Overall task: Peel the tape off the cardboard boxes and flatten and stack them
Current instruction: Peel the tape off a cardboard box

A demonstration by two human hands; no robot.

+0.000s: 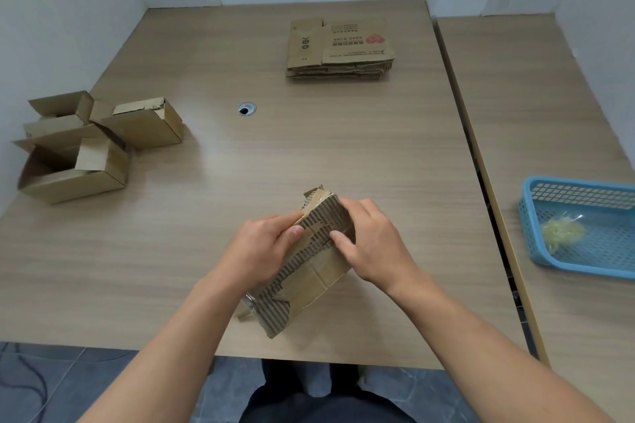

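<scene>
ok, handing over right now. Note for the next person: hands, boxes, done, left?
Left hand grips the torn box near the front of the table; right hand pinches at its top face.
Done: flattened stack at the far side; tape wad in the blue basket, right.
Left: finish this box, then the open boxes at the left edge.

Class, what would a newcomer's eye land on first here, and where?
Front and centre, the left hand and right hand grip a torn cardboard box with its corrugation stripped bare. Farther back lies a stack of flattened boxes; a blue basket sits at the right.
</scene>
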